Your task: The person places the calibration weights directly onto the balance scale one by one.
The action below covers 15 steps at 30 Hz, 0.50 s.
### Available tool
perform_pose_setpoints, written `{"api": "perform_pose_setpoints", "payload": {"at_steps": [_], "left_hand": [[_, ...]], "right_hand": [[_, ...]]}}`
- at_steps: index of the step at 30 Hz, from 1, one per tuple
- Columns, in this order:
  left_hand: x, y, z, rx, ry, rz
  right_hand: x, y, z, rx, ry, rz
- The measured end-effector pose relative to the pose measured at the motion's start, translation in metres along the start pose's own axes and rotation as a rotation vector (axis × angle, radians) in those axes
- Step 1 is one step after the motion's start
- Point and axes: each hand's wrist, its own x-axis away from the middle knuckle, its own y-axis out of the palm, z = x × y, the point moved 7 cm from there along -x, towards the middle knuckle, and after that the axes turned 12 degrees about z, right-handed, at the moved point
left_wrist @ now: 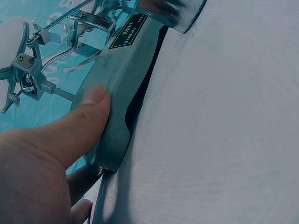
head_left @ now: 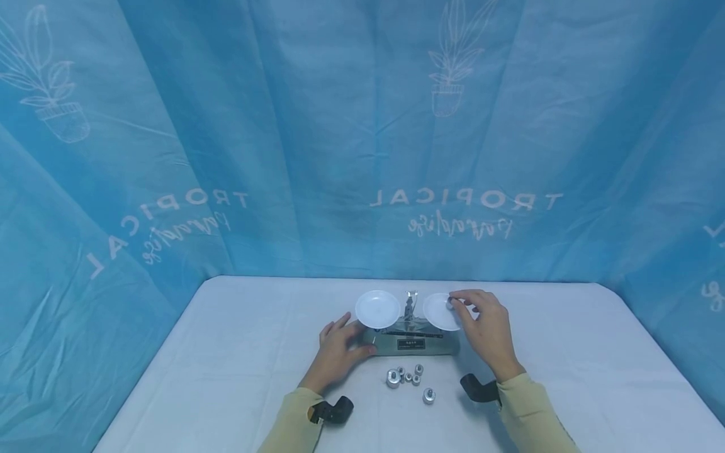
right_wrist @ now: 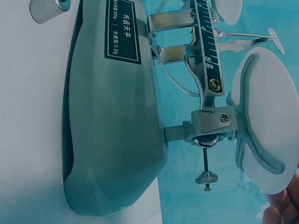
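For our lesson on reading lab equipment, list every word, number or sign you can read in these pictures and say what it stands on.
"TROPICAL", mirrored, with a script line below too loose to read: blue backdrop, and again at its left.
"5" and a digit like "8": scale beam of the balance.
"托盘天平" and "0.2g": black nameplate on the balance base; its other figures are blurred.
The same nameplate in the left wrist view: too blurred to read.

Both arms are reaching forward in tan sleeves, each wrist wearing a black strap. The left hand [head_left: 338,352] is lying low with fingers fairly straight and spread, its thumb [left_wrist: 88,105] pressing flat. The right hand [head_left: 486,330] is arching higher, its fingertips [head_left: 455,301] pinching together.
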Motion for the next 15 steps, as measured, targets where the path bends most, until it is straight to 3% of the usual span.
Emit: {"api": "perform_pose_setpoints", "payload": {"at_steps": [15], "left_hand": [[-0.0007, -0.0013, 0.0008, 0.0, 0.005, 0.001]], "right_hand": [[0.0017, -0.0015, 0.0019, -0.013, 0.006, 0.022]]}}
